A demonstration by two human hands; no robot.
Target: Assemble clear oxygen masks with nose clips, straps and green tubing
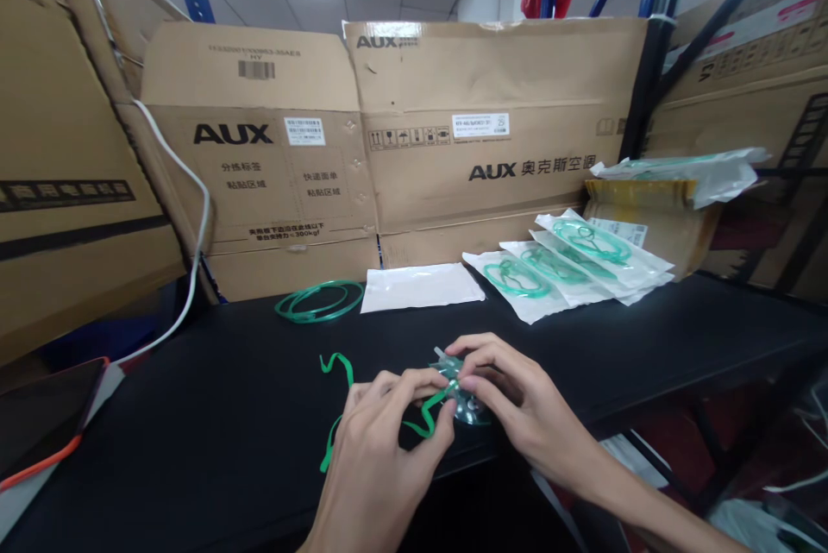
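Note:
A clear plastic oxygen mask lies near the front edge of the black table, between my two hands. My left hand is closed, thumb and fingers pinching a green strap at the mask's near side. The strap's loose end curls out on the table beyond that hand. From the right, my right hand curves over the mask, its fingertips closed on the mask's edge and close to the left fingertips. The exact spot where strap and mask meet is partly covered by fingers.
Behind the hands lie a coil of green tubing and a white pouch. Several packed pouches with green tubing overlap at the right. Cardboard boxes wall the back, and a phone or tablet sits at left.

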